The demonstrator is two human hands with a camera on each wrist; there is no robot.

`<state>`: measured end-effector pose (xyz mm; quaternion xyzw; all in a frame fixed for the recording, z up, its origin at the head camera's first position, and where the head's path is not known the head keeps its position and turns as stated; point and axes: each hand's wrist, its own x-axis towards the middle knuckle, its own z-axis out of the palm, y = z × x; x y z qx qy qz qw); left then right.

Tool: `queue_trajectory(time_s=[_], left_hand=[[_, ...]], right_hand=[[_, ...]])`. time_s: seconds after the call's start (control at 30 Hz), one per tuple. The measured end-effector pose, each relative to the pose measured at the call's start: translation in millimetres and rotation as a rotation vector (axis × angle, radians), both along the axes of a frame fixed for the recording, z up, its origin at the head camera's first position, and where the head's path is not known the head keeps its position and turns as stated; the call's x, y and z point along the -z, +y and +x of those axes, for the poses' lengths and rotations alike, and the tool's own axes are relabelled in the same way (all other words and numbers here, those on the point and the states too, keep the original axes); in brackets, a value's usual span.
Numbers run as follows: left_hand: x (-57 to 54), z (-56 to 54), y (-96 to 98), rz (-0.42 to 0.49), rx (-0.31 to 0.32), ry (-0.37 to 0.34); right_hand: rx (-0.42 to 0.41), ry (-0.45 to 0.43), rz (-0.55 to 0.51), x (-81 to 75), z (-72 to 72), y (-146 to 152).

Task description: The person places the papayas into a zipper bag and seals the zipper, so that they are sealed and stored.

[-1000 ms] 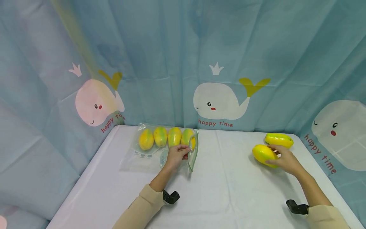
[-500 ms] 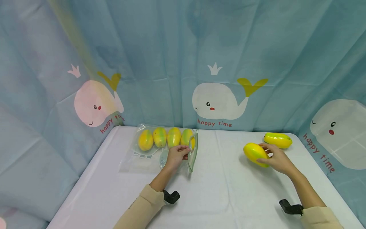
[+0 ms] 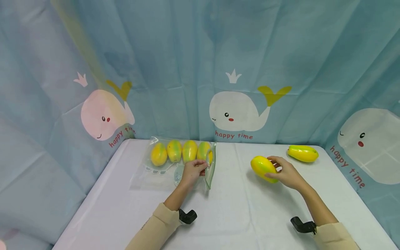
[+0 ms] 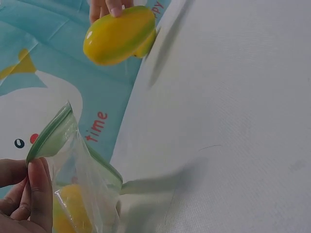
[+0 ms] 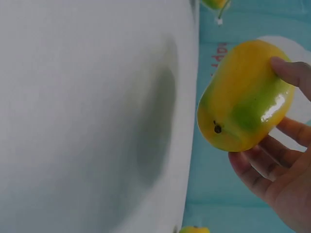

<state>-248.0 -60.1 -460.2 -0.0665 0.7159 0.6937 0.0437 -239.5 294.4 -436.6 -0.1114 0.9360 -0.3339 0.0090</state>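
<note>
My left hand (image 3: 191,173) pinches the edge of a clear zip bag (image 3: 210,175) by its green seal strip; the mouth of the bag gapes toward the right. Inside the bag, several yellow papayas (image 3: 174,151) with green streaks lie in a row. My right hand (image 3: 289,174) grips another yellow-green papaya (image 3: 261,166), thumb on one side and fingers on the other. A shadow falls on the cloth under it. In the right wrist view the dark stem end of the held papaya (image 5: 243,97) faces the camera.
One more papaya (image 3: 303,153) lies at the back right of the white-covered table (image 3: 231,215). A blue curtain (image 3: 175,69) with whale prints hangs behind and at both sides, close along the table's back edge.
My right hand has carried the papaya leftward, away from the one at the back right and toward the bag. The left hand keeps its hold on the bag in the same place.
</note>
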Motion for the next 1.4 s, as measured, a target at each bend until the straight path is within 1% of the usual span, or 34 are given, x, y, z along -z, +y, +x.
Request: queue_trajectory(time_s=[0.13,0.27,0.4,0.53,0.7,0.93,1.17,1.27,1.4], left_hand=[[0.5,0.5,0.3,0.003,-0.002,0.003],[0.5,0.2,0.3,0.012,-0.002,0.012],[0.3,-0.9,0.7,0.009,-0.004,0.013],[-2.2,-1.5,2.3,-0.004,-0.004,0.005],[-4.0,-1.0,4.4,-0.024,-0.021,-0.009],[-5.5,-1.2,4.3,-0.023,-0.029,-0.018],[-7.6,0.4,4.7,-0.021,-0.029,-0.019],[-7.8,0.8,4.6,-0.018,-0.032,-0.014],[-8.7,1.5,4.3,-0.018,-0.034,-0.005]], right_hand=[[-0.012,-0.007,-0.024,2.8,-2.9,-10],[-0.026,-0.009,-0.038,0.8,-5.5,-19],[-0.008,-0.015,-0.045,-2.0,-8.7,-27],[-0.005,-0.037,-0.063,-0.4,-13.1,-37],[-0.056,-0.039,-0.083,1.4,-16.9,-53],[-0.110,-0.039,-0.061,-2.0,-22.0,-80],[-0.132,-0.074,-0.072,0.7,-25.9,-108],[-0.162,-0.082,-0.070,3.0,-27.8,-116],[-0.171,-0.078,-0.071,2.7,-31.4,-123]])
